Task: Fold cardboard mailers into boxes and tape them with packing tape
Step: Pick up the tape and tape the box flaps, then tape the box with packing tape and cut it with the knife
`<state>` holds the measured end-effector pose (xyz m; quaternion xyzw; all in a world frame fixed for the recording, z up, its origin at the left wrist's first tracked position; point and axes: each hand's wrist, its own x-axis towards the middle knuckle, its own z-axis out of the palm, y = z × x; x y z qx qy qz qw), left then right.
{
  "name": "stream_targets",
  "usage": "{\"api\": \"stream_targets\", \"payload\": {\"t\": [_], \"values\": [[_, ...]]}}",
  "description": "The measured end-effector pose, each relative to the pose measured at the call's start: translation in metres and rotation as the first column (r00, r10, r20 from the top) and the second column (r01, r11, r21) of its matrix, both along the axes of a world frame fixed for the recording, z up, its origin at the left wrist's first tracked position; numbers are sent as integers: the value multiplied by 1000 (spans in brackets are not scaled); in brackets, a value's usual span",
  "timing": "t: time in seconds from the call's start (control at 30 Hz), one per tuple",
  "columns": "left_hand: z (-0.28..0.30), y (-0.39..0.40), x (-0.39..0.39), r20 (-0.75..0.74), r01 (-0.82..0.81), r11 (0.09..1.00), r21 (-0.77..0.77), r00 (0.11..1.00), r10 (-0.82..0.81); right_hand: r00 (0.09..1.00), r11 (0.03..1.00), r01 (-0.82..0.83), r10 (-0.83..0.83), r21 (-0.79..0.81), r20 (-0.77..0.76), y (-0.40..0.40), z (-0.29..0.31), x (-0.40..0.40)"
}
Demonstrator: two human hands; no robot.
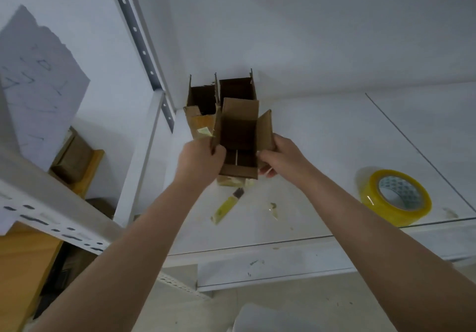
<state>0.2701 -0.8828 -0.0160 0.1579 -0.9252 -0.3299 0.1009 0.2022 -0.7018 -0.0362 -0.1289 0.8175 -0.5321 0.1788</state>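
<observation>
Cardboard box sat gripped by both hands, left hand and right hand pinching its side flaps; an uneven pull risked tearing them or toppling the two open boxes behind, toward the counter's back edge.

White wall, perforated metal shelving

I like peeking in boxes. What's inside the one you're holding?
The held box looks empty: only its dark cardboard walls and the closed bottom flaps with a seam show. The left hand and right hand cover its lower corners.
</observation>
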Motion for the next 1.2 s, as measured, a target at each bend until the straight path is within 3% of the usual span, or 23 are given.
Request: {"api": "stream_targets", "payload": {"t": [0.1, 0.3, 0.47, 1.03, 1.2], "values": [[-4, -33, 7, 49, -72, 977, -199, 995, 83, 994, 996, -82, 85, 34, -75, -39, -5, 1], [-28, -57, 8, 104, -168, 958, -233, 975, 196, 975, 965, -131, 168, 228, -148, -60, -12, 5], [-26, -66, -4, 115, -133, 958, -254, 979, 167, 966, 934, -39, 127, 356, -227, -41, -10, 7], [-14, -54, -10, 221, -96, 959, -267, 962, 158, 919, 834, 185, 41, 520, -392, 6, -1, 27], [1, -45, -4, 103, -149, 905, -399, 973, 206, 881, 764, 260, 62, 590, -469, 25, 2, 37]]}}
